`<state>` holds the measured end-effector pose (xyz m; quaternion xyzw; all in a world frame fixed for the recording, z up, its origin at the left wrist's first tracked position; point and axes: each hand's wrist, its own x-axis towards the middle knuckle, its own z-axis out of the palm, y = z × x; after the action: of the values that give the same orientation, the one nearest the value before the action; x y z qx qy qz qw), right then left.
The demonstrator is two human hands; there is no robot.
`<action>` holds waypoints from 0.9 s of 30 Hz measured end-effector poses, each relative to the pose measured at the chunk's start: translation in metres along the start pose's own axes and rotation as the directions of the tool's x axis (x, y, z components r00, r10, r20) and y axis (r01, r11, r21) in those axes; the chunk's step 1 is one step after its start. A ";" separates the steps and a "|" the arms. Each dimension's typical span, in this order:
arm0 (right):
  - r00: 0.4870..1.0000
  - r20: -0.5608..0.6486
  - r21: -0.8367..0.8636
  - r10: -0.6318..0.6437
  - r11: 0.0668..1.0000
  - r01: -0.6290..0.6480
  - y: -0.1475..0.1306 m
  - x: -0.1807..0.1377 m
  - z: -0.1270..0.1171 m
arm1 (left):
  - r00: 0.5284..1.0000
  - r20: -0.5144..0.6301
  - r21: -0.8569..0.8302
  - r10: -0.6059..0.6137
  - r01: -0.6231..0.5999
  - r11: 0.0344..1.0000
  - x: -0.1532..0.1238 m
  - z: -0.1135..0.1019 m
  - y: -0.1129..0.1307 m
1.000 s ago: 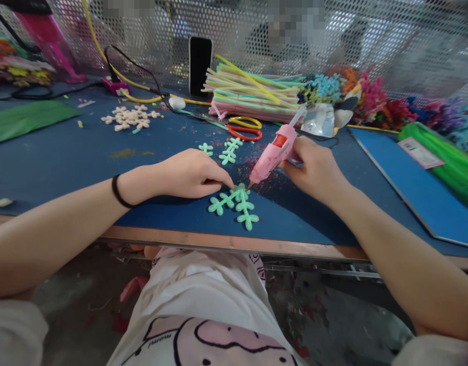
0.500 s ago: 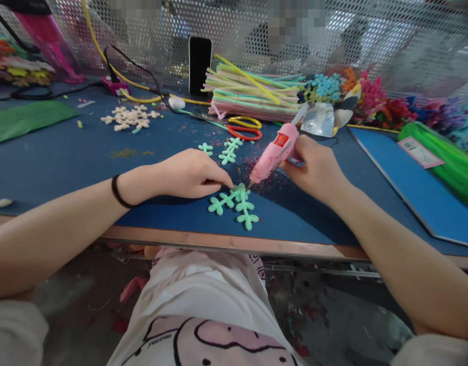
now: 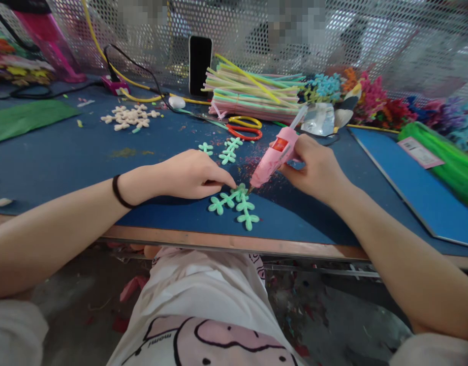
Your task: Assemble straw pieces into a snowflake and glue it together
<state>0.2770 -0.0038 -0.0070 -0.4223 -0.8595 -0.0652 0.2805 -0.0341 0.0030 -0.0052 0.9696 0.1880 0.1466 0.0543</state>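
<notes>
My right hand (image 3: 313,160) is closed around a pink hot glue gun (image 3: 271,161), which tilts down to the left. Its nozzle is at the top of a mint-green pipe-cleaner sprig (image 3: 246,206), whose two arms spread out on the blue mat near the front edge. At that same junction, the fingertip of my left hand (image 3: 191,175) presses the sprig from the left, the other fingers curled under. Just beyond lie a second mint-green sprig (image 3: 230,151) and a small mint-green pipe-cleaner piece (image 3: 205,148).
Behind lie scissors (image 3: 244,128) and a pile of pipe cleaners (image 3: 256,96), with a phone (image 3: 200,66) upright beside it. White pipe-cleaner snowflake shapes (image 3: 129,118) are at left. On the right are a blue board (image 3: 416,183) and a green bag (image 3: 443,162). A perforated screen (image 3: 234,30) closes the back.
The glue gun has shifted slightly down and left, its nozzle now closer against the sprig's junction. My left hand has edged a little to the right.
</notes>
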 end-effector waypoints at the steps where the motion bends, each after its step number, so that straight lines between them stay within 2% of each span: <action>1: 1.000 0.001 -0.006 -0.004 1.000 0.004 0.000 0.000 0.000 | 1.000 0.005 0.006 0.002 -0.002 1.000 0.000 0.000 0.000; 16: 0.997 -0.007 -0.011 -0.074 0.997 0.074 0.000 0.000 -0.007 | 0.999 0.008 0.061 0.048 -0.048 0.997 -0.001 0.001 -0.001; 21: 0.999 -0.020 0.044 0.034 0.999 -0.033 -0.002 0.002 -0.008 | 0.999 0.020 0.072 0.042 -0.043 0.996 -0.001 0.001 0.000; 23: 0.993 -0.024 0.068 0.113 0.992 -0.111 -0.004 0.004 -0.008 | 1.000 0.001 0.096 -0.008 0.007 0.995 0.000 0.001 0.002; 25: 0.980 0.011 0.095 0.197 0.976 -0.197 -0.004 0.006 -0.007 | 0.987 -0.102 0.136 -0.126 0.139 0.981 0.001 0.000 0.004; 27: 0.953 0.109 0.125 0.282 0.947 -0.295 -0.002 0.007 -0.005 | 0.928 -0.263 0.132 -0.265 0.306 0.943 0.002 -0.004 0.003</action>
<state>0.2746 -0.0017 0.0011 -0.5253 -0.8026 0.0562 0.2770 -0.0324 0.0011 -0.0009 0.9077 0.3446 0.2375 -0.0314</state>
